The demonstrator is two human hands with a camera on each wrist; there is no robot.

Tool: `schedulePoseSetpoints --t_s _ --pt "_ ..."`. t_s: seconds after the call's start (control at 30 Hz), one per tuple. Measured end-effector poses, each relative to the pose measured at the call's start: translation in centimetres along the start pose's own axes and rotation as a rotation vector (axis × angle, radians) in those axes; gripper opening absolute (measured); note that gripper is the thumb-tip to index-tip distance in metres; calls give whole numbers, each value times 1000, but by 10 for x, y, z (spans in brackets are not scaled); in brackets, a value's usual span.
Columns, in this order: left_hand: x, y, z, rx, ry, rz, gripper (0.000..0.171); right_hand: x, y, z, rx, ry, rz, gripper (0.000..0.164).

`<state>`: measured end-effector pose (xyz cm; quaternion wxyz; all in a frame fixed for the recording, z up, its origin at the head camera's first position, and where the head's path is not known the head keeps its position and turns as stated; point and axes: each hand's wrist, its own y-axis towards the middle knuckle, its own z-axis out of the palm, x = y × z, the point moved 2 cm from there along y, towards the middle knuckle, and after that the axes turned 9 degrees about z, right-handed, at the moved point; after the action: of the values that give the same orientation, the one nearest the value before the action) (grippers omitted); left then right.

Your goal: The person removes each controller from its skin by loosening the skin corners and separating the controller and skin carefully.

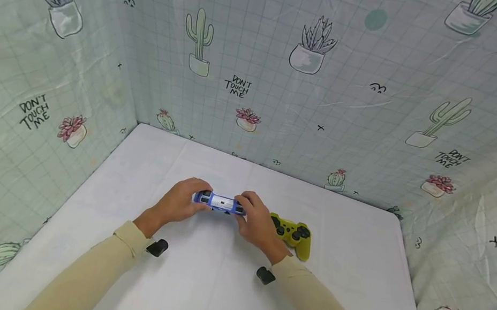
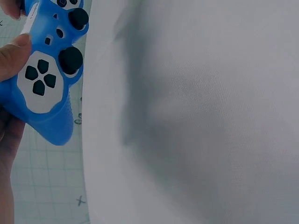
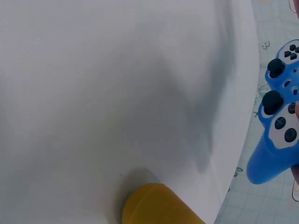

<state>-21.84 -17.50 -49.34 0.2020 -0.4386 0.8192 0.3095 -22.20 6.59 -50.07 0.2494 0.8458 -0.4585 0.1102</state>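
Note:
A blue and white game controller (image 1: pixel 222 203) is held above the white table between both hands, its edge with the shoulder buttons turned up toward the head camera. My left hand (image 1: pixel 180 200) grips its left end, thumb on the near side. On the right end, my right hand (image 1: pixel 257 220) holds it with fingers over the top edge. In the left wrist view the controller (image 2: pixel 42 88) shows its direction buttons and two black sticks; the right wrist view shows the round buttons on its other half (image 3: pixel 285 123). A yellow-green game controller (image 1: pixel 290 233) lies beside the right hand, partly hidden by it.
The white tabletop (image 1: pixel 203 289) ends at a cloth backdrop (image 1: pixel 269 88) printed with cacti, which rises behind and at both sides. A black wrist camera (image 1: pixel 158 247) sits by the left cuff, another black camera (image 1: pixel 265 275) by the right.

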Motion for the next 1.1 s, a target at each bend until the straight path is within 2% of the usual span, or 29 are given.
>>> schedulePoseSetpoints --t_s 0.2,0.33,0.7,1.1 --pt "-2 -2 0 -7 7 26 42 -1 1 -4 70 38 114 49" --pt "-2 -2 1 -28 26 51 40 1 3 -5 66 21 134 46" --pt "0 -5 5 -83 55 119 42 6 -1 2 -43 -110 64 42" --pt "0 -12 8 -43 157 123 46 8 -9 13 -125 -208 -33 38"
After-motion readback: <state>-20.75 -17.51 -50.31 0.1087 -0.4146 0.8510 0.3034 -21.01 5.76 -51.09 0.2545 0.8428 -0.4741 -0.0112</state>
